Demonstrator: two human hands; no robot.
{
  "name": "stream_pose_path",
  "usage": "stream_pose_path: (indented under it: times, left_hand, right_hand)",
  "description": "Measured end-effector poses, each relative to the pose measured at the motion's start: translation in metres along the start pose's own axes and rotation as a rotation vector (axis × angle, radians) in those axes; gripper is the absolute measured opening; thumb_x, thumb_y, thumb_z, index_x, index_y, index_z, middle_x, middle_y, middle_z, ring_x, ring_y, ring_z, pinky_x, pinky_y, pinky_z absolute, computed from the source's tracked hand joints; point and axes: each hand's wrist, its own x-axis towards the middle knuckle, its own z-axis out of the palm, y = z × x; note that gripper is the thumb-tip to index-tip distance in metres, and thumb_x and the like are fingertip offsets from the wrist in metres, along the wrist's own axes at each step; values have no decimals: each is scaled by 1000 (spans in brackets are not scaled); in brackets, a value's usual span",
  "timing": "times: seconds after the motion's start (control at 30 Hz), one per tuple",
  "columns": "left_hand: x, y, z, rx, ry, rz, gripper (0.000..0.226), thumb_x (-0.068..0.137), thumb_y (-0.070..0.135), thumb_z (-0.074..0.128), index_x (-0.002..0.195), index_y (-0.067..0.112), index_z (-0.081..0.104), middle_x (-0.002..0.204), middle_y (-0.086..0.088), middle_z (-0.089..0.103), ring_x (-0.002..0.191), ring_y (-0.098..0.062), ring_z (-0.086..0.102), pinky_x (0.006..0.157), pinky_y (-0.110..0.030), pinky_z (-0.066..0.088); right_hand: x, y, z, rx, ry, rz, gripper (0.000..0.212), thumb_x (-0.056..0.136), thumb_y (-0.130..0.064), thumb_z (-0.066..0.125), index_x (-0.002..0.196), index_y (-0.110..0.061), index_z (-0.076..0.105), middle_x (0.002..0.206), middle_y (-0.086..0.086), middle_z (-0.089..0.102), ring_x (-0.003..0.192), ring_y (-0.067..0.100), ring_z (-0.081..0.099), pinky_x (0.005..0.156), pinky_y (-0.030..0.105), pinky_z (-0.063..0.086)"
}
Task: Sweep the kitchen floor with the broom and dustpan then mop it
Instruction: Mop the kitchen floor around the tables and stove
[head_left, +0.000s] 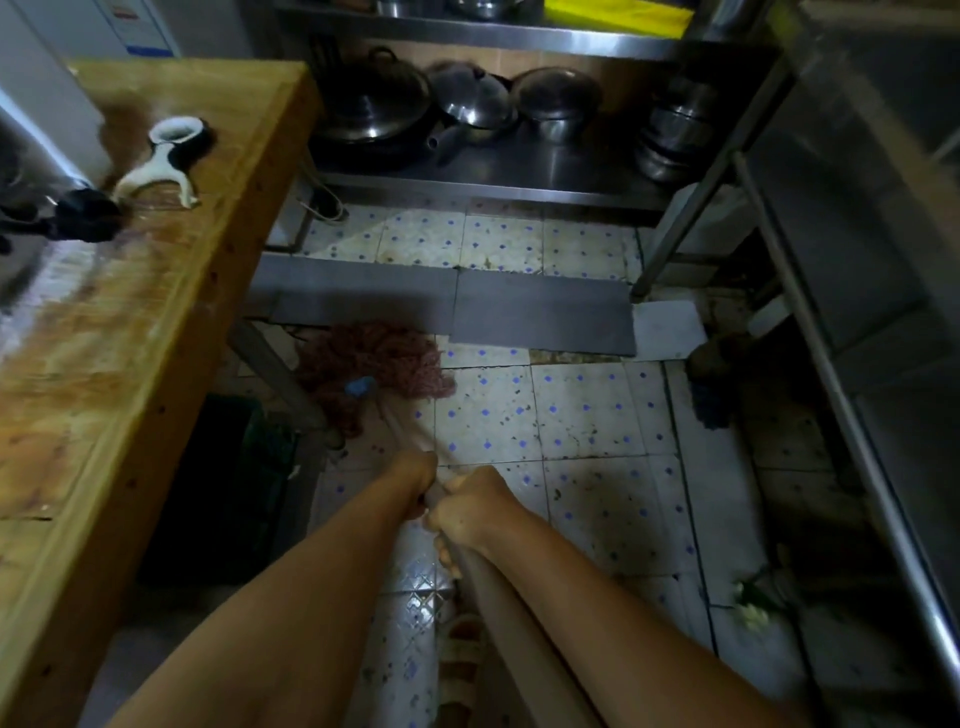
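The mop (374, 376), its reddish string head spread on the tiled floor (587, 415), lies ahead of both hands and a little to their left, by a table leg. Its pale handle (405, 426) runs back to the hands: the left hand (415, 480) grips it further forward, the right hand (470, 512) curls round it just behind, the two nearly touching. Left of the hands stands the wooden tabletop (130, 332) carrying a white peeler (163, 166). Beyond the mop, a steel shelf (519, 171) holds pots (467, 106).

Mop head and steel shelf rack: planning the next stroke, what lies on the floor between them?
Head view: a grey strip crosses the tiled floor between mop head and steel shelf rack.
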Motion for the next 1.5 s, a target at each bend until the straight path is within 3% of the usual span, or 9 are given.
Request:
stream_pose_path:
  times: [0.17, 0.37, 0.57, 0.67, 0.93, 1.0, 1.23, 1.4, 1.5]
  left_hand:
    - [-25, -7, 41, 137, -19, 15, 30, 99, 12, 40, 69, 7, 42, 65, -6, 40, 54, -15, 38, 46, -25, 34]
    - [-47, -9, 97, 233, -84, 96, 37, 99, 15, 41, 126, -9, 48, 90, -19, 55, 54, -15, 38, 43, -21, 31]
    - [-32, -3, 110, 149, -59, 75, 35, 96, 14, 47, 121, -11, 51, 69, -13, 49, 57, -22, 48, 50, -28, 38]
    - [-18, 13, 103, 80, -45, 75, 35, 97, 14, 48, 124, -8, 49, 79, -15, 52, 57, -20, 46, 47, -26, 37]
    - [32, 88, 62, 99, 28, 106, 36, 96, 14, 48, 124, -9, 51, 64, -6, 41, 52, -14, 40, 30, -19, 33]
    - [49, 113, 51, 65, 26, 95, 37, 95, 13, 49, 124, -10, 50, 64, -7, 41, 52, -14, 39, 29, -17, 32]
    - [75, 175, 58, -109, -84, -8, 7, 87, 4, 48, 82, 2, 52, 64, -11, 50, 49, -20, 48, 40, -21, 36]
    - [71, 206, 39, -181, -52, 10, 8, 92, 2, 49, 86, -3, 52, 67, -12, 50, 56, -21, 48, 51, -26, 40]
    - [65, 218, 33, -112, -64, 29, 25, 97, 8, 47, 72, 6, 48, 66, -4, 44, 56, -13, 42, 50, -21, 36]
  right_hand:
    - [-19, 32, -31, 12, 43, 43, 28, 83, -12, 62, 110, -4, 60, 79, 17, 59, 58, 25, 58, 52, 30, 50]
    - [-39, 61, -78, -3, 138, 26, 26, 83, -12, 61, 108, -2, 64, 88, 15, 61, 61, 24, 57, 51, 26, 50]
    - [-38, 53, -94, -48, 147, 6, 23, 87, -6, 60, 109, 0, 62, 89, 17, 64, 47, 20, 54, 38, 21, 44]
    - [-28, 32, -93, -88, 163, -31, 25, 86, -6, 60, 111, -3, 59, 88, 17, 65, 45, 19, 54, 35, 20, 42]
    - [34, -54, -83, -189, 177, -58, 35, 82, -9, 65, 116, -2, 59, 108, 19, 66, 84, 28, 67, 69, 33, 60]
    - [49, -80, -87, -233, 144, -61, 34, 83, -11, 65, 115, -1, 60, 110, 17, 66, 84, 27, 69, 61, 22, 58]
    - [59, -154, -138, -304, 50, 41, 25, 83, -5, 68, 105, 5, 65, 48, 10, 56, 40, 20, 52, 49, 28, 51]
    - [52, -193, -135, -354, 109, -55, 19, 92, -9, 57, 104, 4, 62, 100, 19, 68, 61, 21, 62, 51, 19, 50]
    - [50, -202, -137, -350, 118, -79, 26, 91, -8, 57, 113, 7, 62, 100, 19, 66, 49, 13, 47, 53, 18, 51]
